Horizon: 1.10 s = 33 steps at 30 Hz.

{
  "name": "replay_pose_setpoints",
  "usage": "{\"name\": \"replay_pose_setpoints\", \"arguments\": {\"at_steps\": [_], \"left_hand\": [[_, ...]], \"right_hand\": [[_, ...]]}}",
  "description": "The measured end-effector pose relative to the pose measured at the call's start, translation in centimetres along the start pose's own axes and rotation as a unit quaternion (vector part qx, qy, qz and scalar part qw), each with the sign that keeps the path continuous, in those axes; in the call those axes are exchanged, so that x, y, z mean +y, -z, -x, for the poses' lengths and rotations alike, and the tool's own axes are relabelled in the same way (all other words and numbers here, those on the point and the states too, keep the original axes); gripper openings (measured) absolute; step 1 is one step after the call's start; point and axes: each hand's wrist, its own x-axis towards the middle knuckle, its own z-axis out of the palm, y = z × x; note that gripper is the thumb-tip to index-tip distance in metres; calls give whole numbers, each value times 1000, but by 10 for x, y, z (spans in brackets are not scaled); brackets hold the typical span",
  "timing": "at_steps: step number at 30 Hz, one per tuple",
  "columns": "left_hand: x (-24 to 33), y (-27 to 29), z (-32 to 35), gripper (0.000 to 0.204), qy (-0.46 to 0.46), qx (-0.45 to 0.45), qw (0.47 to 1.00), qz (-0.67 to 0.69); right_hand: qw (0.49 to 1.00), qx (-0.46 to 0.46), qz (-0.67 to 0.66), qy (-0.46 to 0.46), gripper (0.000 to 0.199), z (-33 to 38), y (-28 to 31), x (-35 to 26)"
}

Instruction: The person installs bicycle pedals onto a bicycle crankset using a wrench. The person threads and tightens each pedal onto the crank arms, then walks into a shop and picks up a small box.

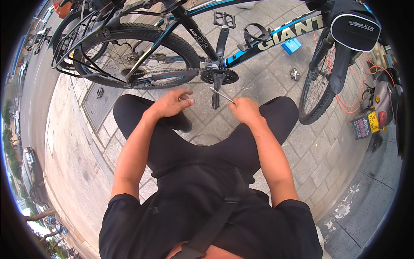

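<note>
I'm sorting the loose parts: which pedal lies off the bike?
The small silvery pedal on the paving beside the front wheel; the black pedal sits on its crank.

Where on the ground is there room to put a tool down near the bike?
Bare grey paving lies between the silver pedal part, the blue box and the black front wheel. More lies left of the person's knee, by the small dark piece. It is crowded under the black crank, where the left hand and right hand with the thin metal tool are.

Bike frame (241, 52) black with blue and white; box (291, 45) blue; paving (280, 86) grey; hose (366, 69) orange; trousers (142, 125) black.
</note>
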Motion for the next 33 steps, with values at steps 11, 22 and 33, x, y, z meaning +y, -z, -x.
{"name": "replay_pose_setpoints", "arguments": {"at_steps": [11, 22, 33], "left_hand": [[-9, 104, -10, 41, -65, 295, 952, -42], [123, 191, -36, 45, 43, 189, 978, -80], [359, 166, 107, 21, 89, 43, 979, 180]], "right_hand": [[988, -128, 61, 65, 29, -71, -3, -11], [986, -103, -133, -12, 35, -84, 114, -50], [923, -41, -217, -315, 37, 208, 391, -142]]}}
